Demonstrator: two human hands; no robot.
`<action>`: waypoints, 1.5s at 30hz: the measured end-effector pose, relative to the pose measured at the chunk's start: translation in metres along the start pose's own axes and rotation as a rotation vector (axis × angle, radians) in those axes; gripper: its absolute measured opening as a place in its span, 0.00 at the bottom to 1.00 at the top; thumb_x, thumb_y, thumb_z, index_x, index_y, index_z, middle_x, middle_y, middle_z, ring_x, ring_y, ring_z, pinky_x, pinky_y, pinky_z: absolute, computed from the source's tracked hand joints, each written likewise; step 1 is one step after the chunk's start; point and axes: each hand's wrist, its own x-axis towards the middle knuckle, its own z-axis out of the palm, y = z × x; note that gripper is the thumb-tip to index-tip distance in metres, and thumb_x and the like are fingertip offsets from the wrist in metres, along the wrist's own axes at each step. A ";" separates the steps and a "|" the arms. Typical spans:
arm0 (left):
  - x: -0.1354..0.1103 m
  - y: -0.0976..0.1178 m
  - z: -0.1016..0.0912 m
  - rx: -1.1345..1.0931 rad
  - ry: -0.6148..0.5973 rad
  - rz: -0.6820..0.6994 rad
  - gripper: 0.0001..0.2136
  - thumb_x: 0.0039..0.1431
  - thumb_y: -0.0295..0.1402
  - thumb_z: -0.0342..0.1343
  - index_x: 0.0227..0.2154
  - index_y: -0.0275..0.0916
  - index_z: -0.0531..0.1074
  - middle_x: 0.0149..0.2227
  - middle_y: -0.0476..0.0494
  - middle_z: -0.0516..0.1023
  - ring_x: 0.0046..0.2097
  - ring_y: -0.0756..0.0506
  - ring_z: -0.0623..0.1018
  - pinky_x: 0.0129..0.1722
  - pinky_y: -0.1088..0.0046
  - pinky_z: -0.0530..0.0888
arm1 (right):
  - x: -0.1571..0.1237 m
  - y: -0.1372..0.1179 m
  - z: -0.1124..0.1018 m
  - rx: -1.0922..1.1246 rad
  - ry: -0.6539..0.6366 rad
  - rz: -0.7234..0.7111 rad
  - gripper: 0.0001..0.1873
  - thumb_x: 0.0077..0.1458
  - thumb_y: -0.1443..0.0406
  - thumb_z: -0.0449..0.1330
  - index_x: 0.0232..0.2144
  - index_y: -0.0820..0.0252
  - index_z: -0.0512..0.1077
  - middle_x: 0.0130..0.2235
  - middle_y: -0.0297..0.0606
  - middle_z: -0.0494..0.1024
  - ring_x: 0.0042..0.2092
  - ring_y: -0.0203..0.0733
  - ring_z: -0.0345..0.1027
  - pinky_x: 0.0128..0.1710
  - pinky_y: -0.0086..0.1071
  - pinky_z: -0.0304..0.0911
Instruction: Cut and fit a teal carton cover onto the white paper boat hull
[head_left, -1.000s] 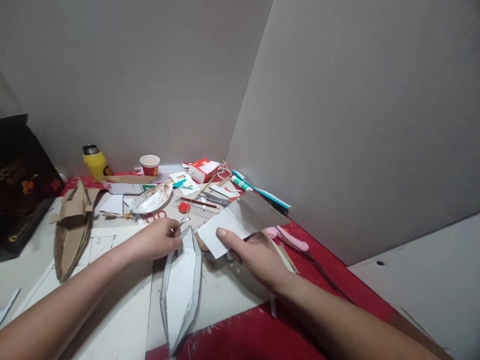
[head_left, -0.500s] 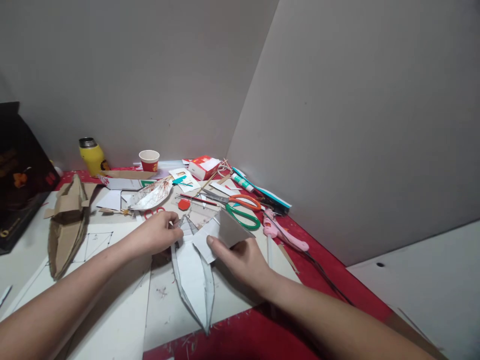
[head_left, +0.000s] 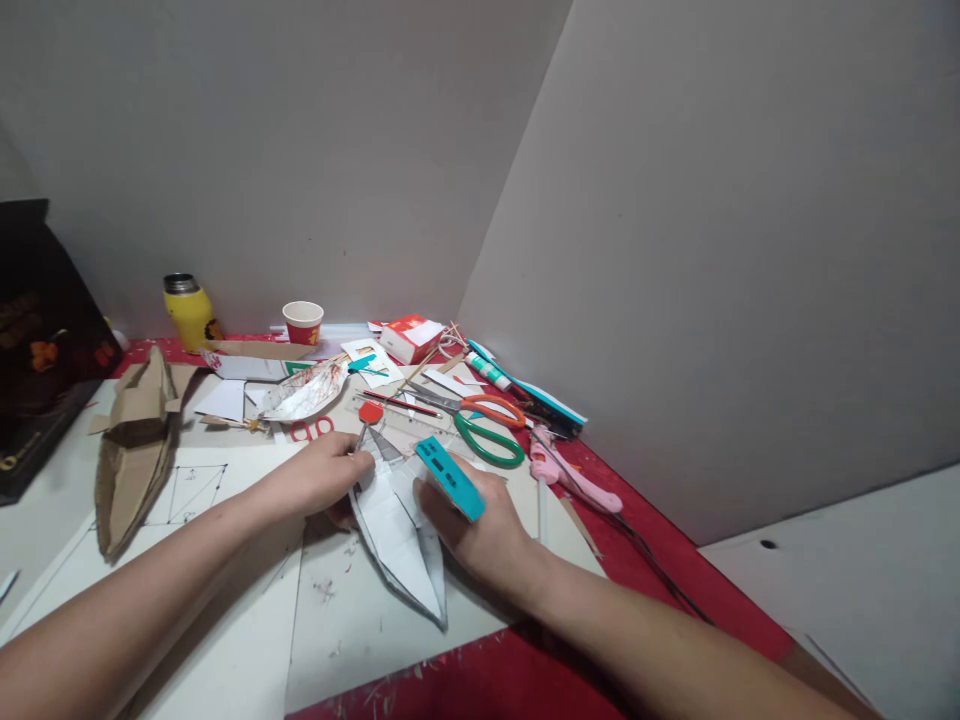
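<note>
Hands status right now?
Left hand: closed, holding the white boat near its far tip.
Right hand: closed, holding the teal card.

Turquoise card illegible, black box illegible

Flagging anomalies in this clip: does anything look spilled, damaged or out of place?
Mild mess only: small scraps litter the pale board near the left hand, and reddish streaks mark the silvery piece. No spill shows.
</note>
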 end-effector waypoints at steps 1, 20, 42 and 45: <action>0.001 -0.001 0.000 -0.012 -0.002 -0.003 0.03 0.49 0.33 0.53 0.27 0.40 0.66 0.22 0.50 0.73 0.25 0.44 0.78 0.18 0.73 0.74 | 0.000 0.001 0.001 -0.010 -0.001 -0.004 0.05 0.58 0.66 0.54 0.29 0.54 0.62 0.27 0.33 0.70 0.29 0.42 0.66 0.30 0.33 0.60; -0.002 -0.002 0.011 -0.213 -0.023 -0.047 0.05 0.53 0.35 0.52 0.28 0.39 0.65 0.23 0.49 0.73 0.26 0.46 0.78 0.18 0.74 0.76 | -0.002 0.007 0.004 -0.206 -0.041 -0.061 0.03 0.54 0.68 0.54 0.30 0.55 0.63 0.28 0.34 0.74 0.28 0.41 0.68 0.28 0.31 0.58; 0.000 -0.006 0.008 -0.211 -0.080 0.029 0.14 0.50 0.44 0.59 0.24 0.38 0.67 0.21 0.51 0.70 0.24 0.49 0.75 0.25 0.73 0.75 | 0.003 0.000 0.002 0.074 -0.155 0.033 0.06 0.53 0.70 0.57 0.34 0.55 0.68 0.37 0.35 0.78 0.40 0.43 0.74 0.42 0.34 0.67; 0.001 -0.001 -0.001 -0.136 -0.046 0.070 0.18 0.48 0.50 0.60 0.24 0.37 0.69 0.22 0.50 0.71 0.25 0.48 0.74 0.25 0.72 0.73 | 0.005 -0.002 -0.001 -0.006 -0.141 0.065 0.08 0.51 0.71 0.56 0.35 0.55 0.69 0.36 0.35 0.79 0.38 0.44 0.74 0.39 0.34 0.66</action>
